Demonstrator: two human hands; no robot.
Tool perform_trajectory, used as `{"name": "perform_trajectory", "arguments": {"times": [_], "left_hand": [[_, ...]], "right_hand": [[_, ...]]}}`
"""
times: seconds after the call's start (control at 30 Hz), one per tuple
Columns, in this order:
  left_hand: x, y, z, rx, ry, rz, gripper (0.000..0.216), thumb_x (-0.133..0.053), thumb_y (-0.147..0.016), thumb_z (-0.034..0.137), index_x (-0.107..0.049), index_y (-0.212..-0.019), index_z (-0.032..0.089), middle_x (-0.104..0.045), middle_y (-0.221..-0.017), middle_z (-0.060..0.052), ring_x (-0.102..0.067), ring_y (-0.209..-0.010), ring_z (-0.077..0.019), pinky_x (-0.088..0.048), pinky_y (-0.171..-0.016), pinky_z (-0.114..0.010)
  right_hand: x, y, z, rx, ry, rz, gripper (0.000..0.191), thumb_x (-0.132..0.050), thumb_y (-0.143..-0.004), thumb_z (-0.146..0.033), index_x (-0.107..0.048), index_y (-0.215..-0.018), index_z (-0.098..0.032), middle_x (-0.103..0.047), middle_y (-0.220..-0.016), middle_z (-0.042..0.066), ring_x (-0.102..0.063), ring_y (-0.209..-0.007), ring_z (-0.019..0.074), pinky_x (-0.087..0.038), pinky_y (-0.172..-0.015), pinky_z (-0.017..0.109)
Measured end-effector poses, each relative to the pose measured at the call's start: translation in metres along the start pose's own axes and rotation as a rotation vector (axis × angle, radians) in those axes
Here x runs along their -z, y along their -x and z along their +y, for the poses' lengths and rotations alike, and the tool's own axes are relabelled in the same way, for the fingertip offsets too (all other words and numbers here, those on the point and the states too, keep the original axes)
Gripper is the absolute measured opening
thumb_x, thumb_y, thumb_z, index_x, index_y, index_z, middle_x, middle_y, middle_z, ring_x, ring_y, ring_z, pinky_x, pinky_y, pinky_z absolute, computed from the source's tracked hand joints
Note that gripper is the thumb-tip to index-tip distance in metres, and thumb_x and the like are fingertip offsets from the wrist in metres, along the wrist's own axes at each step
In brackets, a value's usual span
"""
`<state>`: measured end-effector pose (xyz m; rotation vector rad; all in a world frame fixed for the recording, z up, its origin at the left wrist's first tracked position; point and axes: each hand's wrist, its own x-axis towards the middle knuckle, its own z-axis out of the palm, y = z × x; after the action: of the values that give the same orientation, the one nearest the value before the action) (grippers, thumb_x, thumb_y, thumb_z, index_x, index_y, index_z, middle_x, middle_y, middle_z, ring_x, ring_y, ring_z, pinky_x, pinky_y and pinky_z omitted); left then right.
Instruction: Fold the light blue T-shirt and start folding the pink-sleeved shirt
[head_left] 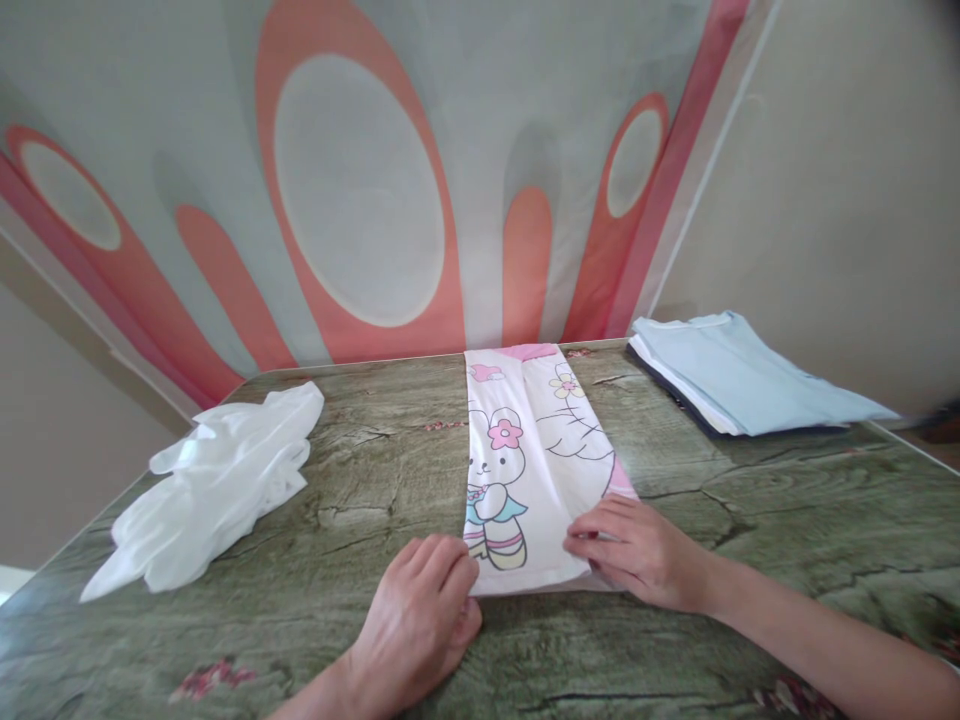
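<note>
A white shirt (551, 490) printed with cartoon figures and pink patches lies folded into a long narrow strip, running away from me to the table's far edge. At its near left corner, my left hand (420, 615) is closed, with curled fingers gripping the cloth. My right hand (649, 555) pinches the near right corner, its fingers over the fabric and the thumb mostly hidden. Between the two hands, the near hem runs fairly straight. A soft lengthwise crease shows along the middle of the strip.
A crumpled white cloth (217, 485) lies at the left of the wood-patterned table (375, 450). On the far right is a stack of folded garments (750, 375), light blue on top with white and dark layers below. A patterned curtain (480, 150) hangs behind the table.
</note>
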<state>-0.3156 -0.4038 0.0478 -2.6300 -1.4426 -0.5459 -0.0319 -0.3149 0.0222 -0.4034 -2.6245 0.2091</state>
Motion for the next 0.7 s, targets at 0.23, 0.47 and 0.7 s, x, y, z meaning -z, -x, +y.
{"name": "perform_trajectory", "arguments": {"times": [0.23,0.47,0.7], "left_hand": [[-0.0005,0.0014,0.0021,-0.006,-0.008,-0.121,0.013,-0.041,-0.077,0.007,-0.049,-0.08,0.017,-0.054,-0.082,-0.005,-0.05,-0.074,-0.0196,-0.043,-0.065,-0.034],[0.0013,-0.002,0.005,-0.021,-0.045,-0.346,0.015,-0.043,-0.078,0.01,-0.051,-0.088,0.018,-0.054,-0.088,-0.006,-0.05,-0.077,-0.0216,-0.045,-0.068,-0.038],[0.0062,-0.0065,0.0058,-0.015,0.04,-0.427,0.013,-0.047,-0.077,0.011,-0.053,-0.085,0.019,-0.055,-0.089,-0.005,-0.051,-0.079,-0.021,-0.046,-0.071,-0.036]], "right_hand": [[-0.0018,-0.001,-0.0042,-0.043,-0.023,-0.025,0.027,-0.044,-0.088,-0.014,-0.06,-0.11,-0.017,-0.063,-0.099,0.009,-0.057,-0.085,0.0161,-0.044,-0.07,0.03],[-0.0037,-0.0006,-0.0042,-0.076,-0.044,-0.072,0.024,-0.044,-0.088,-0.014,-0.06,-0.106,-0.017,-0.063,-0.098,0.008,-0.056,-0.084,0.016,-0.042,-0.071,0.03],[-0.0037,-0.0001,-0.0048,-0.068,-0.03,-0.115,0.025,-0.046,-0.087,-0.014,-0.06,-0.106,-0.018,-0.062,-0.1,0.008,-0.054,-0.084,0.017,-0.041,-0.072,0.032]]}}
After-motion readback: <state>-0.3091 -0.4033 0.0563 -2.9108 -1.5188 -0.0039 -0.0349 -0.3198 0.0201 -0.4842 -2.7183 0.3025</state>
